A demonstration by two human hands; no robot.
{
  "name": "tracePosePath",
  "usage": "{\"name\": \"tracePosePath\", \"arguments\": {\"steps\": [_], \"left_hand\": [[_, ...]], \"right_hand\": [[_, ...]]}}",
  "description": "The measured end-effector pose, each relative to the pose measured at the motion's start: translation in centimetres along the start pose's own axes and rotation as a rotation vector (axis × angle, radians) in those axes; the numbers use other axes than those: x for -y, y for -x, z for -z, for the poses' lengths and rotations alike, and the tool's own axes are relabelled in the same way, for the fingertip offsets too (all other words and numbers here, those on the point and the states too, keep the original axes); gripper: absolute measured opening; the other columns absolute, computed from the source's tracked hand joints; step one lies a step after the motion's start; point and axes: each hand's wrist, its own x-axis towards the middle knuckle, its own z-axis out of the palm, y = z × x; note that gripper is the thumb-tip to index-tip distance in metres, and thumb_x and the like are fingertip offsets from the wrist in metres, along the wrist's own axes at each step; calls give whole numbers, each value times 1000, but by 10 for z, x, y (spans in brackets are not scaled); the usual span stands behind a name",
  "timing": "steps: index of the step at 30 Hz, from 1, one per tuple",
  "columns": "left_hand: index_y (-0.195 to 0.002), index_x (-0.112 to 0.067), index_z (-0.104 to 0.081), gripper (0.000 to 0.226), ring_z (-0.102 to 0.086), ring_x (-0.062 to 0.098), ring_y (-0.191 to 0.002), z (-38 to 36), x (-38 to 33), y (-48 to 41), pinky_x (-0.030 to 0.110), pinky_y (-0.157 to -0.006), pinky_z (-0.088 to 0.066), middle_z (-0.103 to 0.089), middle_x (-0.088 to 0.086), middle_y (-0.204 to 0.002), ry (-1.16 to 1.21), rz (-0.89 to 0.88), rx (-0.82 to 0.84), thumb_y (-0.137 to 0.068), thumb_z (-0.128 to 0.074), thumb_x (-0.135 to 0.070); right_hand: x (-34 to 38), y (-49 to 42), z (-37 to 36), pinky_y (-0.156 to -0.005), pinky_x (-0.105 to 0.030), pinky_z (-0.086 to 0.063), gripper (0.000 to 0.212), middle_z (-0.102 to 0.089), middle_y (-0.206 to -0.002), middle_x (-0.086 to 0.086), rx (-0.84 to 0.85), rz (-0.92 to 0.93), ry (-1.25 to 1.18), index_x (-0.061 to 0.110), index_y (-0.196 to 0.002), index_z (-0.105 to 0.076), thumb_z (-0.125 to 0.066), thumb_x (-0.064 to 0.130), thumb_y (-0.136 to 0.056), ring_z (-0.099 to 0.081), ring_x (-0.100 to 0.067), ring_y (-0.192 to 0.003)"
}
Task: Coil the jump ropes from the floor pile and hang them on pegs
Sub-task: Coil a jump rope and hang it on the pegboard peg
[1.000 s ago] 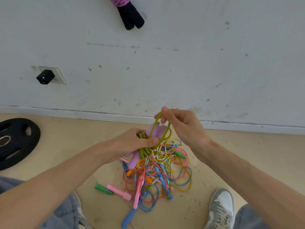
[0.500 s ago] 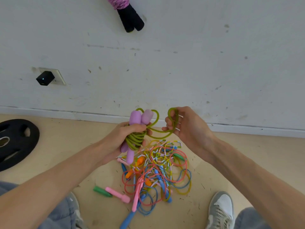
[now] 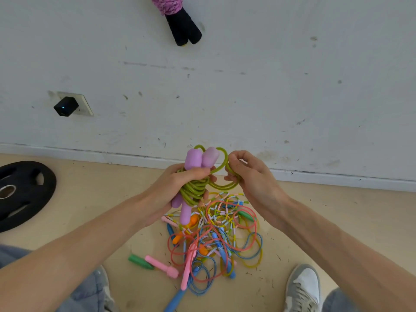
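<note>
My left hand [image 3: 177,183] grips a green jump rope [image 3: 194,190] with two purple handles [image 3: 200,157], its cord wound round the handles in a bundle. My right hand [image 3: 249,174] pinches a loose loop of the same green cord just to the right of the bundle. Below both hands a tangled pile of jump ropes [image 3: 216,235] lies on the floor, with pink, blue, yellow and beaded cords. A coiled pink rope with black handles [image 3: 180,21] hangs on the wall above; its peg is out of view.
A black weight plate [image 3: 22,194] lies on the floor at the left. A wall socket with a black plug [image 3: 67,106] sits low on the white wall. A green handle [image 3: 139,262] and a pink handle [image 3: 162,266] lie apart from the pile. My grey shoes [image 3: 302,287] flank it.
The green rope has been lifted from the pile to in front of the skirting board. My right hand has brought the loose loop closer to the bundle in my left hand.
</note>
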Motion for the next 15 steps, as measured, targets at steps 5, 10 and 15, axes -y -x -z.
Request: {"name": "tracePosePath", "arguments": {"steps": [5, 10, 15], "left_hand": [[-102, -7, -77, 39, -66, 27, -72, -3, -1, -1, 32, -59, -55, -73, 18, -102, 62, 7, 29, -82, -76, -40], [-98, -4, -76, 42, -67, 28, -74, -3, 3, -2, 33, -60, -55, -72, 20, -96, 11, -9, -89, -78, -77, -41], [-105, 4, -70, 38, -66, 23, -71, 0, -3, -8, 32, -58, -57, -69, 13, -87, 173, 4, -275, -90, -73, -31]], "right_hand": [[0, 3, -4, -88, -32, -52, 12, -47, -88, -10, -44, 37, -102, 9, -104, -63, -59, 20, -105, -44, -23, -85], [5, 5, -4, -94, -39, -47, 13, -64, -88, -6, -59, 17, -166, 12, -107, -68, -64, 24, -102, -52, -24, -86], [1, 6, -6, -111, -49, -46, 53, -61, -137, 1, 97, -145, -161, 30, -135, -61, -52, 64, -96, -59, -16, -127]]}}
